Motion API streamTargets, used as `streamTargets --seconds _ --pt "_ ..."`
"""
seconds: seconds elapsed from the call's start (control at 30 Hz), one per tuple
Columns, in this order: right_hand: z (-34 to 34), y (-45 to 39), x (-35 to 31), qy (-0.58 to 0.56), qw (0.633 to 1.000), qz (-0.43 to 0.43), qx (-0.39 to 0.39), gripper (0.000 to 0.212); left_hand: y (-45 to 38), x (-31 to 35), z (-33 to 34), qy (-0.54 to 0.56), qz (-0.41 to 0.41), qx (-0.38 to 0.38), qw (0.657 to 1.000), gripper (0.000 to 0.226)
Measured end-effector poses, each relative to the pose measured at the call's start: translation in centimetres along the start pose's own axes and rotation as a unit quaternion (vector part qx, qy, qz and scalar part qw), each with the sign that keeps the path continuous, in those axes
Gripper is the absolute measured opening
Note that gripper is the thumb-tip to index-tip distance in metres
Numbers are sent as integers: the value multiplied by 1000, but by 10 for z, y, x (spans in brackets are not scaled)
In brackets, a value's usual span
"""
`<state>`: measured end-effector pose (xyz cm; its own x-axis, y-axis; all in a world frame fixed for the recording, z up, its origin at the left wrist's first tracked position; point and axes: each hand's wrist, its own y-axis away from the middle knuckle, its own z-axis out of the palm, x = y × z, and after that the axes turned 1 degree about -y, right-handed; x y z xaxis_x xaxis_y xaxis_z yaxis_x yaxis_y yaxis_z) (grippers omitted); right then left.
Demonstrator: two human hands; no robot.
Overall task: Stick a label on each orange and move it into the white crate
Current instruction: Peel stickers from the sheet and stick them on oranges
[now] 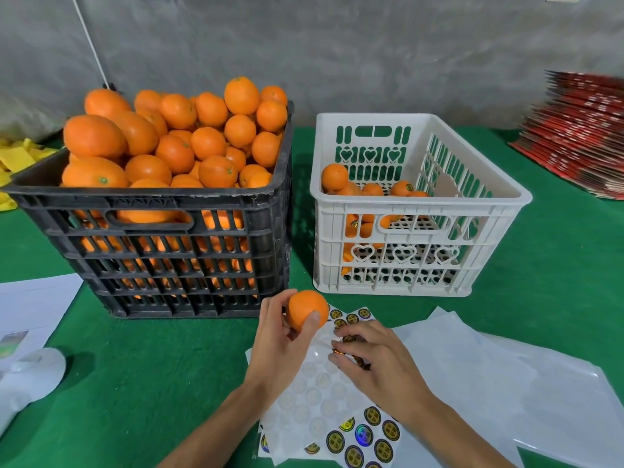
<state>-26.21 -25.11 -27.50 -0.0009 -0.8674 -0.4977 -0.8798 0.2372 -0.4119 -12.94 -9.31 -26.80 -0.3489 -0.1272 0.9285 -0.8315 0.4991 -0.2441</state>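
Now the left hand (280, 346) grips one orange (306, 309) between curled fingers and thumb, just above the sticker sheet (317, 393), where the right hand (374, 363) pinches at a label (347, 339). Beyond the fingertips stand two crates: the black crate (162, 251), heaped, and the white crate (418, 201), holding a few labelled oranges.

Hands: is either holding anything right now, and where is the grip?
The left hand grips an orange around its lower sides. The right hand rests fingertips on the label sheet; any pinched label cannot be told.
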Motion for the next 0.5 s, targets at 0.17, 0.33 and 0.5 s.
streamTargets --seconds 0.17,0.33,0.5 --pt "0 -1 -4 -9 999 -3 34 19 -1 -1 1 -1 4 -2 1000 50" --pt "-4 -2 -8 29 999 -35 18 37 -2 -4 1 -3 0 -2 1000 47" --pt "-4 -2 -13 -4 1000 -15 14 20 -1 -3 0 -5 -2 -5 1000 47"
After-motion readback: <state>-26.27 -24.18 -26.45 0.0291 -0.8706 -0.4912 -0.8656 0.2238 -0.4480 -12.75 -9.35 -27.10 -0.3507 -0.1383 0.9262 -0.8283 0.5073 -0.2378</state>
